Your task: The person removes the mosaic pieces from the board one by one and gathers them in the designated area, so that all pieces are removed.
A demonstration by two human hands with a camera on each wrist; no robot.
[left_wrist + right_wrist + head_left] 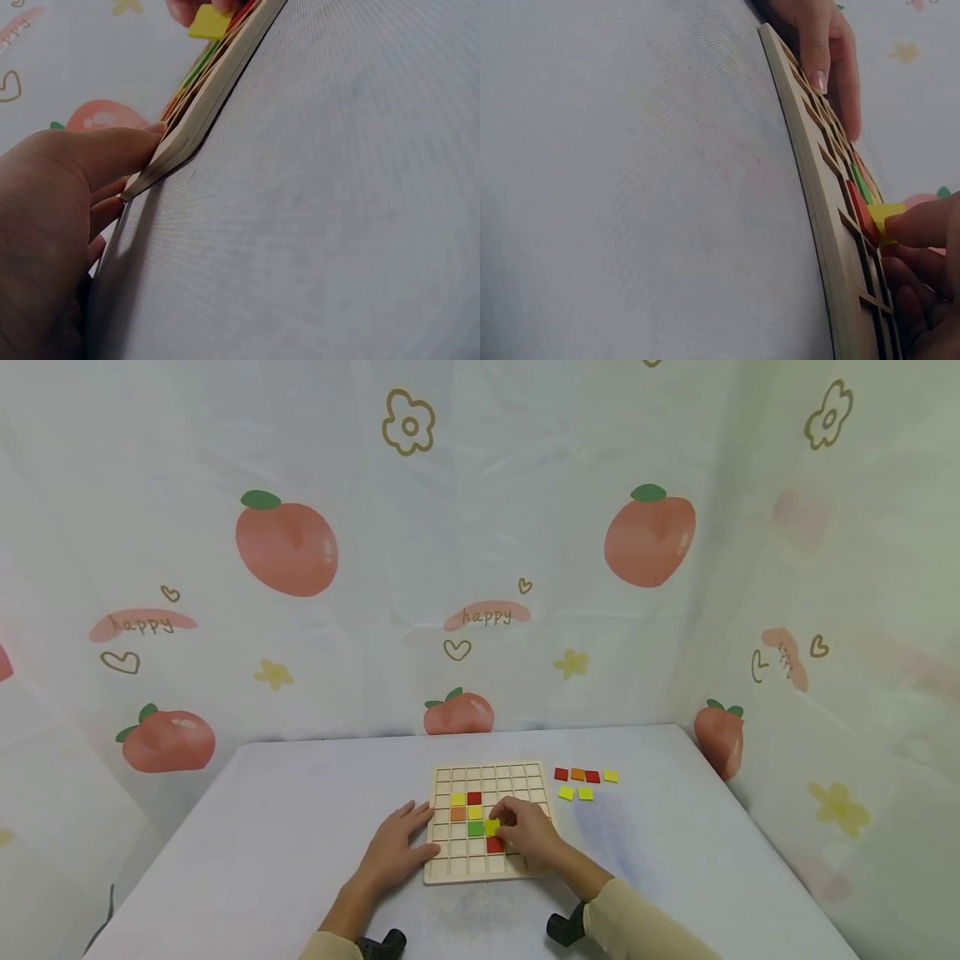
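Observation:
A wooden grid board lies on the table, with several coloured square tiles set in its cells. Between thumb and fingers, my right hand pinches a yellow square tile, tilted close over the grid beside a red tile and a green tile. My left hand rests at the board's left edge, fingers extended and the thumb on its rim. In the left wrist view, the thumb touches the board's corner.
To the right of the board, loose tiles lie on the white table: red, orange and yellow ones, including a yellow tile at the far right. A patterned curtain hangs behind the table. Dark wrist devices sit near both sleeves.

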